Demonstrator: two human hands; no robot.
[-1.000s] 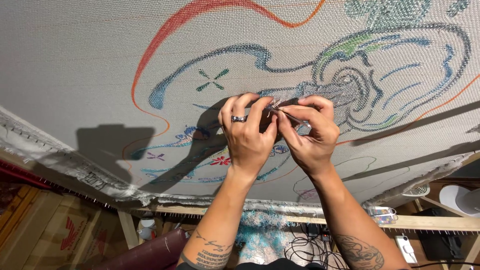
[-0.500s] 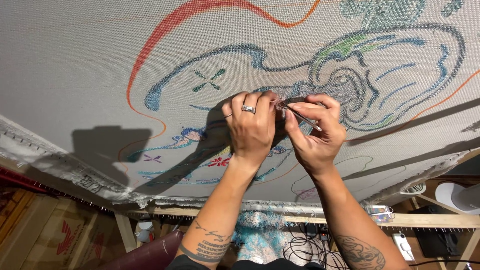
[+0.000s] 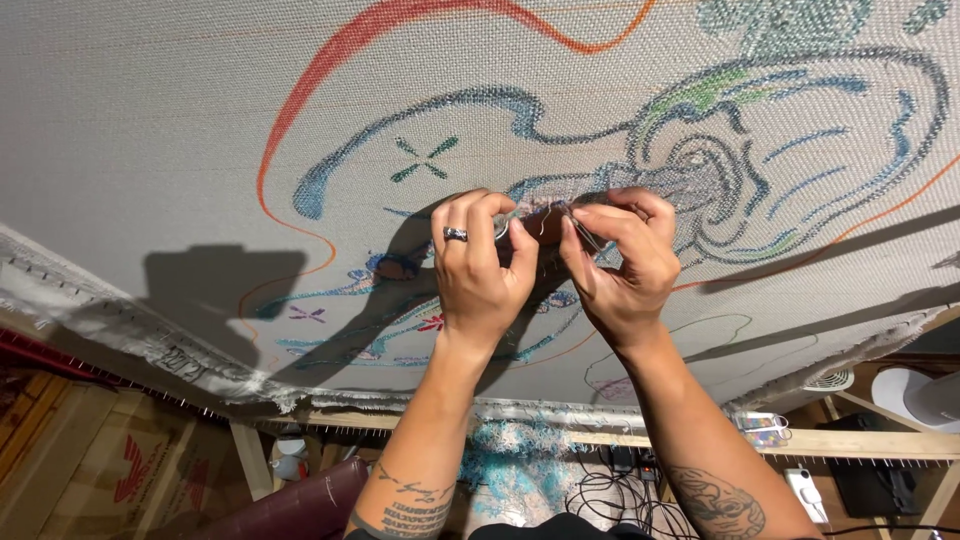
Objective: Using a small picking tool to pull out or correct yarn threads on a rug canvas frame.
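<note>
Head view looks at a big pale woven cloth (image 3: 150, 120) stretched on a wooden frame (image 3: 850, 442), drawn over with blue, green and red-orange lines. Both hands meet just right of centre, pressed against the cloth. The left hand (image 3: 480, 270), a dark ring (image 3: 455, 234) on one finger, is curled narrow with its fingertips bunched at its two o'clock, pinching at the weave. The right hand (image 3: 620, 265) is closed on a thin metal tool (image 3: 585, 235) — its point aims toward ten o'clock, at the spot where a bit of yarn (image 3: 535, 212) sits between the two sets of fingertips. I cannot tell whether the left fingers actually grip that yarn or only press beside it. The hands throw a dark shadow (image 3: 400, 300) toward eight o'clock. At six o'clock, under the frame's edge, blue-green tufts (image 3: 510, 460) hang; a cardboard box (image 3: 120, 470) sits at eight o'clock.
</note>
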